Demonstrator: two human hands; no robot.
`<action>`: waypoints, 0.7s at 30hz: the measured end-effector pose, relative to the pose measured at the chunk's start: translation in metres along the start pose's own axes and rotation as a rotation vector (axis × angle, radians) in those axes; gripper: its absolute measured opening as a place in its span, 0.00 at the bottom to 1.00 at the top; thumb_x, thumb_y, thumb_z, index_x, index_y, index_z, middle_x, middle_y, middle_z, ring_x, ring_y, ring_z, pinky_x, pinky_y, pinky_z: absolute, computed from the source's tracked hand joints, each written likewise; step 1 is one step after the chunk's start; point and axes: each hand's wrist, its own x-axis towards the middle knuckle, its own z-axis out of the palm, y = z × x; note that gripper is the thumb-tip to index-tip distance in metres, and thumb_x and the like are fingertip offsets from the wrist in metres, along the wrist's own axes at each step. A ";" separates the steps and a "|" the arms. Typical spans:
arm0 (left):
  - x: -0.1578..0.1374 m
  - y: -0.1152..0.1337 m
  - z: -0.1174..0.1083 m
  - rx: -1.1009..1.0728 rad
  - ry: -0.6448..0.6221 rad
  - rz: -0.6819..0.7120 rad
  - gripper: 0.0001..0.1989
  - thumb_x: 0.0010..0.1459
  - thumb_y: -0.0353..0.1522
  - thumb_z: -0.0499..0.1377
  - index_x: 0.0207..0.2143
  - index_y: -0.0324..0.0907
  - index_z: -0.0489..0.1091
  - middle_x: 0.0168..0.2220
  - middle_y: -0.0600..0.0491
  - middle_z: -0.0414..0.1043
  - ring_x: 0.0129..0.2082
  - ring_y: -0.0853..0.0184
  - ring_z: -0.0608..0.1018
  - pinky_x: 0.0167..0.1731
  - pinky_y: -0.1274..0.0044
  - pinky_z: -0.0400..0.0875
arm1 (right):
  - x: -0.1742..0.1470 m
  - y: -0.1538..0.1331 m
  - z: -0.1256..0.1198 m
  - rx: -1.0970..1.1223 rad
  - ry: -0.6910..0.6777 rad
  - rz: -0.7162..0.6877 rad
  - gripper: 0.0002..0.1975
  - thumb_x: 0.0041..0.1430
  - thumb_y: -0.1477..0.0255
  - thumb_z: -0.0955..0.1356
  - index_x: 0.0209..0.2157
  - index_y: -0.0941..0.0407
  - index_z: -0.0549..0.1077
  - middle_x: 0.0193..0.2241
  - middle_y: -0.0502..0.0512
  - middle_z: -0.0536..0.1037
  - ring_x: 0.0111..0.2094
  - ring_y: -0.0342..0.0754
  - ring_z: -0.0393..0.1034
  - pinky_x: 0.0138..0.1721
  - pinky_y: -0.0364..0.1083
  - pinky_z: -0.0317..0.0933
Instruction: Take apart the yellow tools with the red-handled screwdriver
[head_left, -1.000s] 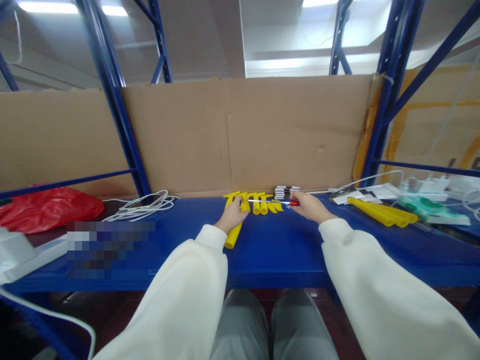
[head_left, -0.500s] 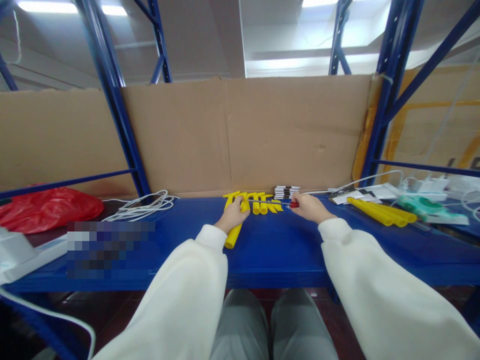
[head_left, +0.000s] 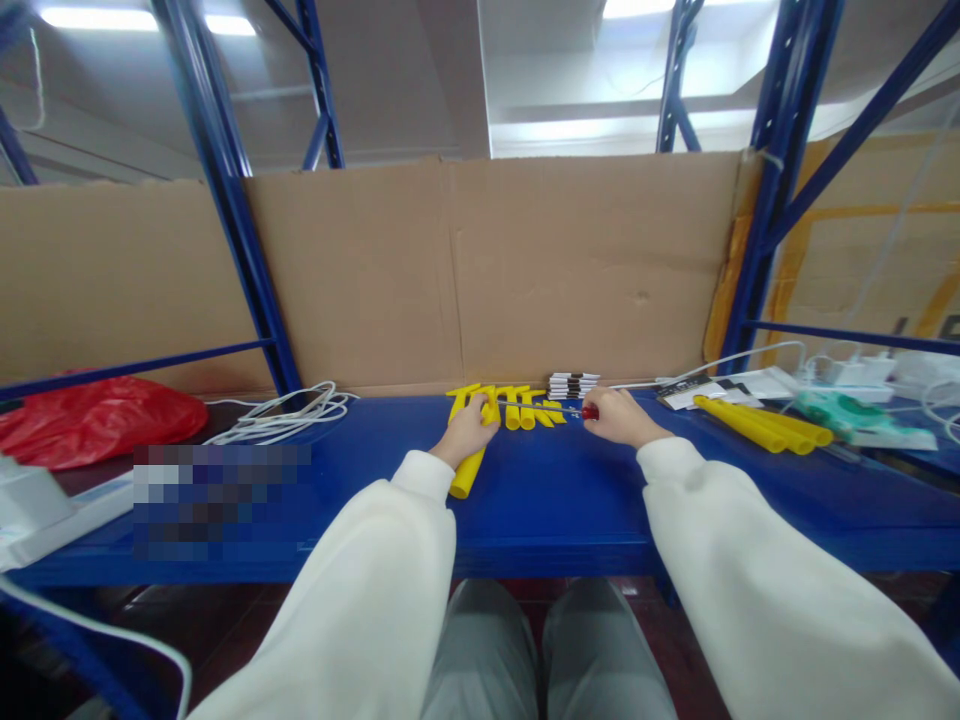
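Observation:
My left hand (head_left: 466,428) is closed around a yellow T-shaped piece with a tubular handle (head_left: 469,474), whose round end points toward me. In my right hand (head_left: 621,417) is a screwdriver (head_left: 590,411) with a red handle, gripped by the fingers. Its thin metal shaft lies nearly level and reaches left to the head of the yellow piece by my left fingers; whether the tip sits in a screw I cannot make out. Behind and to the right lie more yellow T-shaped pieces (head_left: 520,412) and several small yellow parts (head_left: 553,412).
A stack of black-and-white packets (head_left: 573,385) stands against the cardboard panel (head_left: 585,270). To the right lie yellow tubes (head_left: 765,424) and a green item (head_left: 851,412). Coiled white cable (head_left: 300,408), a red plastic bag (head_left: 120,415) and a power strip (head_left: 82,510) occupy the left side.
Both hands stay almost in the same place. The right fingers and the red screwdriver handle have shifted very slightly.

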 end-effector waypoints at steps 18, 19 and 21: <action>0.003 -0.005 0.003 -0.047 0.042 0.018 0.21 0.54 0.29 0.63 0.52 0.40 0.70 0.27 0.56 0.72 0.29 0.66 0.77 0.32 0.78 0.71 | 0.000 0.000 0.002 0.015 -0.071 0.026 0.07 0.56 0.73 0.66 0.32 0.55 0.78 0.34 0.58 0.83 0.37 0.53 0.76 0.37 0.46 0.61; 0.003 -0.005 0.003 -0.052 0.044 0.019 0.21 0.54 0.29 0.63 0.52 0.40 0.70 0.27 0.56 0.72 0.29 0.66 0.77 0.32 0.78 0.71 | 0.000 0.000 0.003 0.011 -0.058 0.026 0.07 0.56 0.73 0.67 0.31 0.55 0.78 0.33 0.58 0.83 0.37 0.53 0.76 0.37 0.45 0.61; 0.002 -0.005 0.003 -0.053 0.051 0.022 0.21 0.54 0.29 0.63 0.51 0.40 0.70 0.27 0.56 0.72 0.30 0.66 0.77 0.32 0.78 0.71 | -0.001 0.000 0.002 0.007 -0.038 0.038 0.05 0.55 0.73 0.67 0.31 0.54 0.77 0.32 0.58 0.82 0.36 0.52 0.76 0.36 0.45 0.60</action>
